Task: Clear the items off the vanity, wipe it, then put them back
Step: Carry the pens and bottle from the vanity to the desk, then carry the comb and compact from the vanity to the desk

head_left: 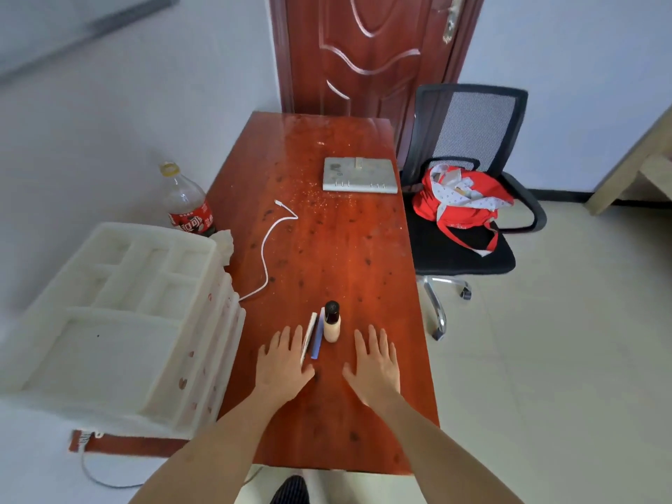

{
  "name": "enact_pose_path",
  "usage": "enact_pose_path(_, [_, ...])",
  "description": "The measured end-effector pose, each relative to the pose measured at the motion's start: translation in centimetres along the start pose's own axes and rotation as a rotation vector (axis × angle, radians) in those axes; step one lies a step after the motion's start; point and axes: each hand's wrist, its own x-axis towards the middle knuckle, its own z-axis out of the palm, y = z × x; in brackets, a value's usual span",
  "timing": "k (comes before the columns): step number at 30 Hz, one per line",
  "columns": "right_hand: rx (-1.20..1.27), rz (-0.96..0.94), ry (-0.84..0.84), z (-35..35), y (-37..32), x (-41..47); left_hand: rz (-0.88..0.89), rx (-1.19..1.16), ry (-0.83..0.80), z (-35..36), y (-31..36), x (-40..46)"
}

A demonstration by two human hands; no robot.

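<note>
My left hand (283, 361) and right hand (374, 361) lie flat on the table (327, 241), fingers spread, holding nothing. The bottle (331, 321) stands between them.

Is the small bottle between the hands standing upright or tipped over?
Upright: the small bottle stands on its base on the table, dark cap on top.

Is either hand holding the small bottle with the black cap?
No: the left hand and right hand lie flat and open on the table, with the bottle standing untouched between them.
</note>
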Motion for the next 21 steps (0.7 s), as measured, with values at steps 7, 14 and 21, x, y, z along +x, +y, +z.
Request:
enact_pose_path(7, [0.028,-0.289,0.181,-1.0,0.6,-3.4,-0.173,0.009,0.190,-1.6,2.5,-5.8])
enact_pose_path(14, [0.003,-0.860,0.200,-2.2,-5.3,-8.1,-0.410,0.021,0.344,-2.9,1.3,-16.2])
enact_pose_path(21, [-0.048,-1.362,0.182,-0.5,-16.5,-19.5,-0.787,0.054,0.450,-1.4,-2.9,-34.1])
